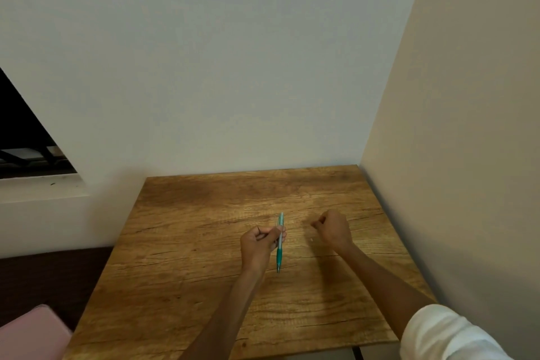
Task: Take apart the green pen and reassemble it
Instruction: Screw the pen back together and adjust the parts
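Pen [280, 242], green, one item: held just below the centre of the frame by the left hand [261, 245]. Fingers [274, 233] and thumb pinch it about mid-barrel. It stands nearly upright in the picture, dark green grip and tip at the lower end, pale clear section and clip end at the upper. The tip looks close to the surface [204, 242]; whether it touches cannot be told.

Right hand [333, 229]: just right of centre, near the pen but apart from it, fingers curled into a loose fist. Whether it encloses a small part is hidden; nothing shows between the fingers.

Speck [311, 240], pale, one: lying on the surface just beside the right hand, on its lower left. Too small to identify; possibly a pen part, possibly a mark.

Condition of pen: appears whole from tip to clip, with no loose barrel, refill or spring visible anywhere on the wood.

Progress, as a judgement: either dismantling is not yet begun or reassembly is already complete; this one view does not settle which. If at the start, unscrewing the barrel, removing the insides and refitting them all remain.

Surroundings: white sleeve [438, 330], lower right; pink object [32, 330], lower left corner; dark window opening [26, 137], left edge.
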